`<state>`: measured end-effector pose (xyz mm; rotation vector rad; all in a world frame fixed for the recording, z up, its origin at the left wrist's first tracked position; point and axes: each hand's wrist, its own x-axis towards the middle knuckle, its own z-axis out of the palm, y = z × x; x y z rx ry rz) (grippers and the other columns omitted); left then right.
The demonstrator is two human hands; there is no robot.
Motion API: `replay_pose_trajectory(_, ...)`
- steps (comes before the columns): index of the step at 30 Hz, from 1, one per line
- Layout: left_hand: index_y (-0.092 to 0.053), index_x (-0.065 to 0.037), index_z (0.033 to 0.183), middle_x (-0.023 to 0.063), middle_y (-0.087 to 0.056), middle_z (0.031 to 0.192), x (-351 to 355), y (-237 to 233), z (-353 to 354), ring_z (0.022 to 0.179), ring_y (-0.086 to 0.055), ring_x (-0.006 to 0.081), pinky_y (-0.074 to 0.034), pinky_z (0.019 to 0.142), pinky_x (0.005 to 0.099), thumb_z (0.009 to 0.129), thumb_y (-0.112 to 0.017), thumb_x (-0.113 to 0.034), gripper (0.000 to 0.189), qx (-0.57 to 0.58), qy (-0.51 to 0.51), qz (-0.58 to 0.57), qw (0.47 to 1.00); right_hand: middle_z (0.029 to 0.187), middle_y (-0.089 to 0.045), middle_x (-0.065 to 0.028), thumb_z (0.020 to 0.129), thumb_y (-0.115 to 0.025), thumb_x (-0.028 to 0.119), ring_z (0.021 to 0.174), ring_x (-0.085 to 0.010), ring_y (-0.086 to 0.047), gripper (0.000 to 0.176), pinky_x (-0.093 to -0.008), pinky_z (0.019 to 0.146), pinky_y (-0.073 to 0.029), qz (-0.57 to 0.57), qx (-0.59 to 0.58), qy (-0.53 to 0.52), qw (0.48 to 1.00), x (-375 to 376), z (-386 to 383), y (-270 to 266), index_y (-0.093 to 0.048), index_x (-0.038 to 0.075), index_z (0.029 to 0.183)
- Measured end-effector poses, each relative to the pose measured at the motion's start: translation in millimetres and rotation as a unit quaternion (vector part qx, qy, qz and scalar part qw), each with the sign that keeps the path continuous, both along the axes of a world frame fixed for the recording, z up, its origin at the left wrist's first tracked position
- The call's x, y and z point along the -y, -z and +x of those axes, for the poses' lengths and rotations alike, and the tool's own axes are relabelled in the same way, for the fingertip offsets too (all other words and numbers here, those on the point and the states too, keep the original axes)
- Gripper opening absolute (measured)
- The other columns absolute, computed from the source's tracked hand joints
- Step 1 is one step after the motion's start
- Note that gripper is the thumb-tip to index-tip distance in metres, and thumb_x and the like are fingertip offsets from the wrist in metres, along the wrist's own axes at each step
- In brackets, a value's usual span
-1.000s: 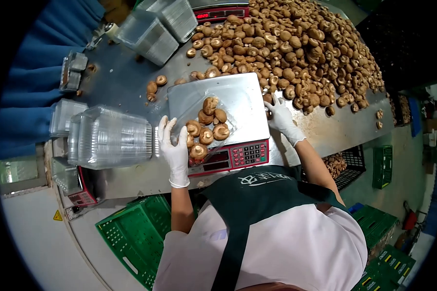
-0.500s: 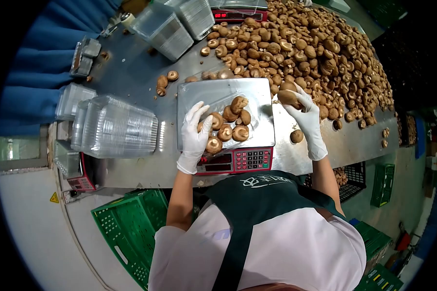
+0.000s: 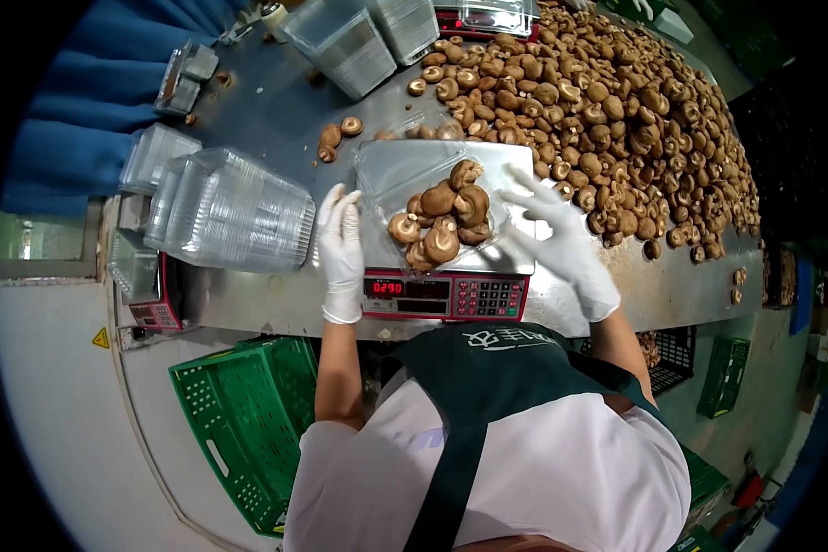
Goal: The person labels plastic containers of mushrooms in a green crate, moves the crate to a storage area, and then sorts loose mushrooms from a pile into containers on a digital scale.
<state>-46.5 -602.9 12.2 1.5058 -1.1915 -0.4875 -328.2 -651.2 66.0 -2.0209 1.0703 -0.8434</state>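
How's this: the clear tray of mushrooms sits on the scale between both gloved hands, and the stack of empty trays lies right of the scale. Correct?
Wrong: the head view shows the stack of empty trays left of the scale. The clear tray of mushrooms does sit there between the left hand and right hand.

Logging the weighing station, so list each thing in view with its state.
Scale: on, display lit.
Tray: open, holding mushrooms, on the scale.
Left hand: gloved, open, by the tray's left edge.
Right hand: gloved, open, fingers spread, empty.
Tray stack: lying on its side.
Mushroom pile: loose on the table.
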Motion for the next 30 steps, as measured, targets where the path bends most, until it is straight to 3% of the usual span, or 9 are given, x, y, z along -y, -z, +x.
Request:
replay_pose_trajectory(2,-0.064,-0.002,0.107,0.0132,-0.052,0.125,-4,6,20,0.117,-0.048,0.0231,-0.037,0.099,0.0319,0.097,-0.047,-0.026,0.032,0.029,-0.027,0.019,0.999,0.129,-0.054,-0.0083,0.078,-0.066,0.006,0.116,-0.0213,-0.053,0.034,-0.0315,0.092,-0.048,0.042,-0.001,0.084,0.996,7,-26,-1,-0.065,0.01,0.112)
replay_pose_trajectory(6,-0.064,-0.003,0.109,0.0113,-0.055,0.122,-5,-2,39,0.115,-0.05,0.0216,-0.038,0.097,0.0311,0.096,-0.049,-0.027,0.031,-0.13,-0.062,0.075,0.987,0.121,-0.059,-0.0097,0.085,-0.062,0.008,0.108,-0.0167,-0.057,0.024,-0.0261,0.089,-0.047,0.129,0.03,0.163,0.978,10,-64,18,-0.065,0.001,0.108)
replay_pose_trajectory(14,-0.052,-0.002,0.125,0.0105,-0.052,0.126,35,-1,39,0.118,-0.05,0.0247,-0.04,0.098,0.0364,0.091,-0.054,-0.039,0.05,-0.211,-0.012,0.171,0.962,0.107,-0.065,-0.0078,0.087,-0.064,0.012,0.096,-0.0136,-0.061,0.027,-0.0235,0.086,-0.048,0.194,0.089,0.169,0.962,12,-69,32,-0.063,-0.001,0.11)
replay_pose_trajectory(16,-0.048,-0.002,0.128,0.0119,-0.05,0.128,49,5,35,0.119,-0.049,0.0253,-0.039,0.099,0.0363,0.091,-0.055,-0.039,0.054,-0.22,0.003,0.177,0.959,0.105,-0.067,-0.0053,0.087,-0.063,0.016,0.089,-0.0117,-0.061,0.023,-0.0242,0.08,-0.048,0.193,0.061,0.161,0.966,16,-65,37,-0.067,0.006,0.108)
replay_pose_trajectory(20,-0.043,-0.001,0.131,0.015,-0.05,0.127,64,3,22,0.113,-0.049,0.0255,-0.04,0.094,0.0355,0.091,-0.055,-0.04,0.057,-0.306,0.039,0.161,0.938,0.102,-0.067,-0.0062,0.086,-0.064,0.018,0.087,-0.0122,-0.061,0.024,-0.0255,0.079,-0.048,0.167,0.015,0.121,0.978,21,-47,32,-0.068,0.007,0.107)
replay_pose_trajectory(23,-0.034,-0.004,0.137,0.0165,-0.046,0.131,58,-2,15,0.115,-0.048,0.0263,-0.039,0.095,0.0355,0.096,-0.045,-0.039,0.055,-0.395,0.075,-0.029,0.915,0.1,-0.068,-0.0069,0.087,-0.064,0.021,0.09,-0.0137,-0.061,0.025,-0.0273,0.081,-0.048,0.172,0.028,0.116,0.978,19,-40,34,-0.067,0.008,0.108)
replay_pose_trajectory(26,-0.045,-0.002,0.127,0.0131,-0.058,0.115,22,-22,-4,0.111,-0.052,0.0224,-0.039,0.095,0.0348,0.096,-0.045,-0.037,0.047,-0.27,0.108,-0.08,0.953,0.099,-0.068,-0.0073,0.088,-0.063,0.025,0.088,-0.0121,-0.06,0.029,-0.0267,0.078,-0.049,0.2,0.081,0.108,0.971,20,-38,36,-0.065,0.005,0.11)
replay_pose_trajectory(28,-0.057,-0.004,0.114,0.0083,-0.063,0.106,-11,-21,-10,0.109,-0.055,0.0242,-0.039,0.096,0.0359,0.089,-0.058,-0.025,0.033,-0.17,0.156,0.024,0.973,0.097,-0.067,-0.0095,0.088,-0.062,0.028,0.084,-0.0118,-0.061,0.035,-0.0254,0.075,-0.05,0.223,0.134,0.099,0.96,18,-36,35,-0.062,0.003,0.114)
replay_pose_trajectory(30,-0.064,-0.008,0.103,0.0054,-0.064,0.106,-27,-24,-20,0.111,-0.054,0.0281,-0.04,0.096,0.0378,0.078,-0.068,-0.013,0.027,0.257,0.164,-0.037,0.952,0.094,-0.067,-0.0101,0.089,-0.062,0.029,0.082,-0.0117,-0.061,0.038,-0.0244,0.074,-0.05,0.252,0.135,0.097,0.953,16,-30,35,-0.06,0.002,0.115)
